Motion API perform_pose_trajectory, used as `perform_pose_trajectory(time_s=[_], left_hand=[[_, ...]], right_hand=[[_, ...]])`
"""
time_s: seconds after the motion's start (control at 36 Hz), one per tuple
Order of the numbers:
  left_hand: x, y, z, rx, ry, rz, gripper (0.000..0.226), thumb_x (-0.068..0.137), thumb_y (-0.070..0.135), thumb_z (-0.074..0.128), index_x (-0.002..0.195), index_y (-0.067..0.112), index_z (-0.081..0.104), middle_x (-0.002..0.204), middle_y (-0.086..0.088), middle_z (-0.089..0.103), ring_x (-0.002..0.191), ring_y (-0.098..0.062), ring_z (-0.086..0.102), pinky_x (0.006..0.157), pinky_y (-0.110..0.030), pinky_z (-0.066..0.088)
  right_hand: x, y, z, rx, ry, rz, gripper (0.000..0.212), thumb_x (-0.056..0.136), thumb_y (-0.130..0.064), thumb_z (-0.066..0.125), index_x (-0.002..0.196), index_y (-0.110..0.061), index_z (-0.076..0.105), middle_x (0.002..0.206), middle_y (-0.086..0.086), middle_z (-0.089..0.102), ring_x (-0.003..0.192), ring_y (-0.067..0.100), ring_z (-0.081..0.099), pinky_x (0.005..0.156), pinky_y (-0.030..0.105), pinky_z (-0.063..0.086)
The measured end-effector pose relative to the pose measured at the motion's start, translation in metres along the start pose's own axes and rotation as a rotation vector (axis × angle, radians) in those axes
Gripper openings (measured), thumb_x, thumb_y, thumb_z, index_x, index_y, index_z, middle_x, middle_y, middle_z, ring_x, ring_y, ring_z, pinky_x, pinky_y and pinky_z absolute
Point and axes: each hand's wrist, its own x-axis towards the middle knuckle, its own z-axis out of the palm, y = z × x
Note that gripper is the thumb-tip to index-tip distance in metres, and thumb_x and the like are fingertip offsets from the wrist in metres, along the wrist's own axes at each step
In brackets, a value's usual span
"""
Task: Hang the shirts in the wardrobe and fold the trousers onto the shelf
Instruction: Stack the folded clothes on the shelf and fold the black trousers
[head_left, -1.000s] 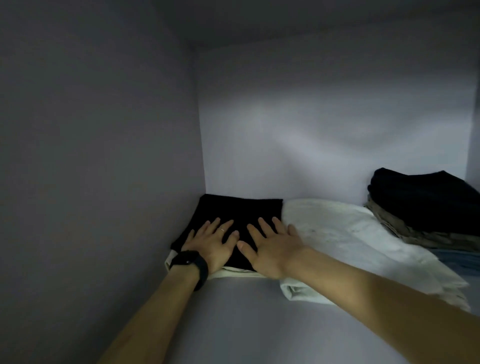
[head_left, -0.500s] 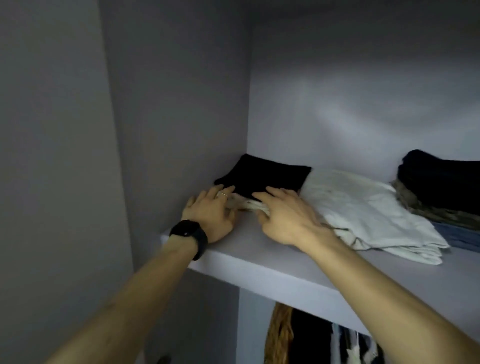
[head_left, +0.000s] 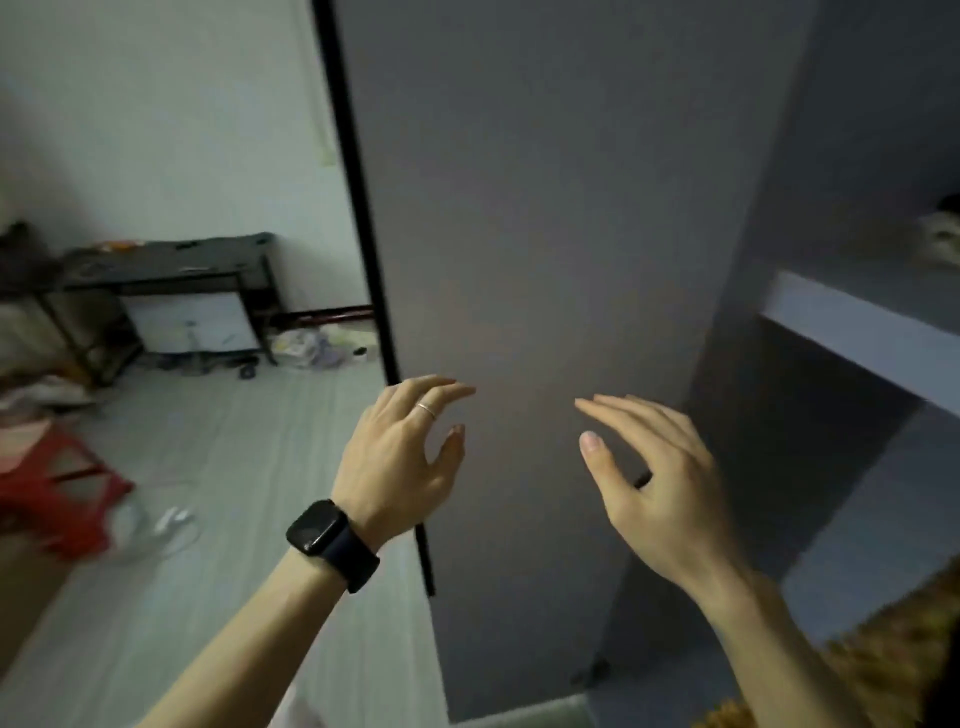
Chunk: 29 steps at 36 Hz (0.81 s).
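I see both hands raised in the air in front of the grey wardrobe (head_left: 519, 208) side, and neither touches it. My left hand (head_left: 400, 457) hangs with its fingers loosely spread and lightly bent, holding nothing; it has a ring (head_left: 427, 410) on one finger and a black watch (head_left: 317, 527) on the wrist. My right hand (head_left: 660, 483) is beside it, a gap between them, fingers nearly straight and pointing left, also holding nothing.

The shelf (head_left: 852, 327) runs off the right edge, above and well apart from the right hand. On it, at the far right, lies a bit of pale cloth (head_left: 943, 241) with something dark on top. It is too blurred for me to tell what garment it is. Below the shelf, at the lower right corner, a brown garment (head_left: 883, 660) shows.

Left of the wardrobe's black edge (head_left: 358, 208) I see the room: a pale floor (head_left: 234, 441), a dark desk (head_left: 171, 260) against the wall and a red stool (head_left: 57, 488) at the left edge.
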Motion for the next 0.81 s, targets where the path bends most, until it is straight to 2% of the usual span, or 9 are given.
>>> perform_pose_trajectory(time_s=[0.08,0.19,0.25,0.36,0.44,0.58,0.67,0.81], left_hand=[[-0.047,-0.044,-0.041,0.095,0.04,-0.145,0.037,0.093,0.037,0.049,0.126,0.029,0.064,0.122,0.008,0.063,0.108,-0.017,0.055,0.089,-0.034,0.047],[-0.101,-0.099,-0.095,0.239,0.065,-0.41,0.038,0.089,0.036,0.053,0.125,0.03,0.066,0.116,0.005,0.066,0.11,-0.02,0.055,0.089,-0.036,0.045],[-0.121,-0.121,-0.114,0.287,0.075,-0.514,0.039,0.088,0.037,0.052,0.124,0.03,0.066,0.113,0.002,0.067,0.11,-0.022,0.057,0.09,-0.038,0.046],[-0.165,-0.168,-0.16,0.39,0.135,-0.666,0.035,0.084,0.036,0.053,0.115,0.031,0.07,0.109,0.004,0.07,0.103,-0.022,0.061,0.088,-0.037,0.049],[-0.183,-0.201,-0.192,0.487,0.137,-0.736,0.039,0.083,0.037,0.052,0.117,0.032,0.07,0.11,0.003,0.071,0.104,-0.024,0.063,0.089,-0.04,0.051],[-0.187,-0.26,-0.236,0.588,0.178,-0.795,0.047,0.085,0.043,0.049,0.128,0.034,0.067,0.126,0.004,0.067,0.119,-0.021,0.058,0.102,-0.043,0.045],[-0.179,-0.291,-0.258,0.622,0.194,-0.808,0.053,0.085,0.049,0.043,0.131,0.034,0.065,0.133,0.001,0.064,0.123,-0.024,0.057,0.105,-0.046,0.044],[-0.16,-0.341,-0.296,0.667,0.178,-0.867,0.057,0.086,0.053,0.042,0.139,0.038,0.056,0.142,-0.001,0.057,0.132,-0.024,0.05,0.113,-0.042,0.035]], right_hand=[[-0.005,-0.034,0.049,0.108,-0.127,-0.043,0.033,0.098,-0.037,0.054,0.127,-0.034,0.069,0.128,-0.019,0.064,0.129,0.005,0.049,0.108,0.018,0.037],[-0.005,-0.09,0.109,0.214,-0.321,-0.163,0.03,0.1,-0.034,0.057,0.128,-0.035,0.068,0.129,-0.021,0.062,0.13,0.0,0.045,0.105,0.004,0.026],[-0.005,-0.111,0.134,0.245,-0.379,-0.214,0.031,0.098,-0.037,0.057,0.127,-0.037,0.068,0.127,-0.022,0.062,0.127,-0.001,0.047,0.105,0.006,0.028],[0.004,-0.162,0.191,0.296,-0.49,-0.303,0.032,0.097,-0.043,0.053,0.126,-0.041,0.067,0.127,-0.024,0.061,0.123,0.0,0.046,0.106,0.022,0.037],[0.014,-0.197,0.231,0.309,-0.551,-0.353,0.031,0.099,-0.043,0.053,0.127,-0.042,0.065,0.129,-0.024,0.059,0.125,0.001,0.044,0.107,0.029,0.041],[0.041,-0.253,0.291,0.315,-0.58,-0.4,0.031,0.099,-0.047,0.053,0.128,-0.044,0.064,0.133,-0.024,0.056,0.129,-0.001,0.038,0.107,0.025,0.036],[0.068,-0.284,0.323,0.326,-0.587,-0.426,0.033,0.099,-0.049,0.052,0.13,-0.044,0.063,0.136,-0.023,0.055,0.131,0.0,0.036,0.108,0.025,0.033],[0.118,-0.331,0.384,0.375,-0.589,-0.418,0.033,0.101,-0.049,0.049,0.131,-0.043,0.062,0.139,-0.019,0.054,0.135,0.004,0.034,0.112,0.027,0.028]])
